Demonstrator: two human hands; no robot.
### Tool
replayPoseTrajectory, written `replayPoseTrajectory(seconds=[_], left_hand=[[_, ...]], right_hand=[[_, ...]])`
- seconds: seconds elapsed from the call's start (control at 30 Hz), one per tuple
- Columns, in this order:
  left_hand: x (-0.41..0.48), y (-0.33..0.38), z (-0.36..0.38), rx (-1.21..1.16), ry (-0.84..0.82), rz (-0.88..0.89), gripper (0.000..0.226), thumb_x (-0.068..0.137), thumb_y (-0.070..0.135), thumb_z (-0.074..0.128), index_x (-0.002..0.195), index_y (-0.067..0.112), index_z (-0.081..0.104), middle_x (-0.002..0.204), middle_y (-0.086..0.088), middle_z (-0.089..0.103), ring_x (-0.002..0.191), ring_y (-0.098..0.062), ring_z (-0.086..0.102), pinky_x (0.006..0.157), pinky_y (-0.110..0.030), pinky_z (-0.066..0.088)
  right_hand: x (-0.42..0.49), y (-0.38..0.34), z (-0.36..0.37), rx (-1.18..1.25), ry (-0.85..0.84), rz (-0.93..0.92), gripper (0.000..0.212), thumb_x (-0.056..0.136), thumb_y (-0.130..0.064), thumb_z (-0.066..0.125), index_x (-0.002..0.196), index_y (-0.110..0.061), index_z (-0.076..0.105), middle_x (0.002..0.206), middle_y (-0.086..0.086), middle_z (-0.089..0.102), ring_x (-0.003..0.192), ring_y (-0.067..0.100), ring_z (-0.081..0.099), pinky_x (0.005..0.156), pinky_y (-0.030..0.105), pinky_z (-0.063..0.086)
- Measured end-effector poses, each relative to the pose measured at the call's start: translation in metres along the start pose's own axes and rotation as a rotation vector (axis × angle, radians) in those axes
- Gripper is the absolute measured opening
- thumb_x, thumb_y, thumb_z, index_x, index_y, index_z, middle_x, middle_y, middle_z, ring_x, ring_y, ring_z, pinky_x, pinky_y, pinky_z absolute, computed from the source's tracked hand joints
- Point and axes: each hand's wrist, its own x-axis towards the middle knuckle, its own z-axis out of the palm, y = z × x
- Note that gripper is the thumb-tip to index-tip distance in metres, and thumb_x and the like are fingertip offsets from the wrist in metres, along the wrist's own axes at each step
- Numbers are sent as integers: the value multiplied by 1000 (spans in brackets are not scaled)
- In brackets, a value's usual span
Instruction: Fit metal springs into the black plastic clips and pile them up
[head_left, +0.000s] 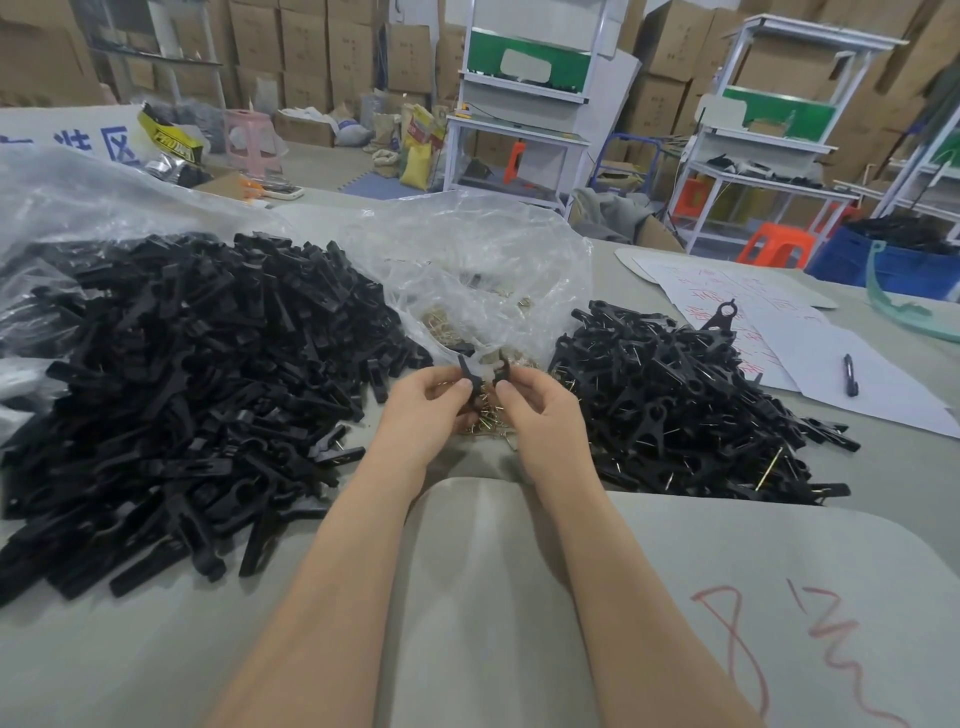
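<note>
**Black halves in hand, a big heap waiting**

The left hand (431, 410) pinches 1 black clip half (469, 382) and the right hand (540, 415) pinches a second clip half (503, 371). Their hooked tops sit close together just above the loose brass-coloured springs (488, 418) at the mouth of the clear bag (467, 270). Whether a spring is seated between them I cannot tell. The finished clips (691, 415) are piled at right, wire ends showing. The far larger unsprung heap (197, 395) at left suggests most of the job remains.

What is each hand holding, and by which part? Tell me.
The left hand pinches one black clip half by its lower end; the right hand pinches a second clip half likewise.
</note>
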Motion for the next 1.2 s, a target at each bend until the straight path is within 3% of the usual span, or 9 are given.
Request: replayPoseTrajectory(seconds=[0.13, 0.27, 0.43, 0.57, 0.67, 0.73, 0.87, 1.03, 1.2], left_hand=[[0, 2, -1, -35, -3, -42, 24, 94, 5, 56, 117, -1, 58, 106, -17, 65, 86, -20, 64, 78, -25, 56], [-1, 2, -1, -41, -16, -39, 25, 94, 5, 55, 118, -2, 59, 109, -18, 64, 91, -21, 64, 81, -26, 55], [0, 1, -2, -24, 1, -16, 11, 93, 6, 57, 102, 9, 63, 95, -7, 66, 84, -14, 65, 79, -24, 55], [0, 1, -2, -21, -6, -5, 10, 93, 5, 58, 95, 14, 63, 90, -6, 66, 82, -13, 65, 77, -24, 55], [0, 1, -3, -5, -12, 2, 12, 93, 4, 58, 99, 12, 63, 93, -8, 66, 87, -18, 64, 85, -32, 54], [0, 1, -3, -2, -17, 7, 13, 93, 4, 57, 94, 16, 63, 92, -7, 66, 87, -19, 62, 87, -34, 53], [1, -1, -2, 5, -19, 19, 12, 92, 4, 58, 96, 14, 63, 87, -3, 66, 85, -17, 63, 86, -33, 53], [1, -3, -3, 31, -32, 44, 17, 91, 4, 60, 88, 21, 63, 86, 0, 68, 87, -17, 65, 85, -32, 53], [1, -3, -5, 47, -33, 58, 17, 90, 5, 62, 84, 21, 65, 75, 4, 70, 82, -16, 67, 84, -32, 54]], right_hand=[[1, 2, -1, -148, 1, -116, 31, 88, -14, 65, 93, -45, 61, 99, -4, 58, 89, 4, 56, 89, 22, 45], [0, 2, -1, -120, -41, -111, 29, 89, -7, 61, 99, -32, 69, 69, -3, 56, 64, 11, 51, 70, 28, 46], [-2, -2, -1, -49, -47, -57, 30, 93, -3, 49, 101, -21, 71, 84, -4, 69, 80, 15, 62, 85, 40, 54], [-4, -1, 0, -39, -54, -72, 21, 91, -5, 56, 101, -17, 70, 95, 6, 72, 90, 19, 66, 88, 40, 53], [-3, 1, -1, -60, -63, -88, 25, 90, -5, 58, 102, -26, 65, 94, 7, 68, 85, 20, 65, 90, 43, 52], [-2, 3, -2, -46, -51, -90, 31, 89, -8, 61, 104, -34, 57, 90, 0, 66, 84, 14, 65, 88, 37, 53], [0, 5, -3, -42, -22, -60, 31, 88, -10, 65, 111, -25, 51, 90, -11, 65, 88, 6, 65, 87, 24, 51], [0, 2, -2, -42, -29, -61, 21, 90, -6, 61, 103, -21, 56, 93, -4, 67, 91, 11, 66, 92, 34, 52], [-1, 2, -2, -15, -14, -63, 24, 89, -6, 63, 97, -28, 57, 96, -4, 67, 90, 8, 66, 93, 36, 52]])
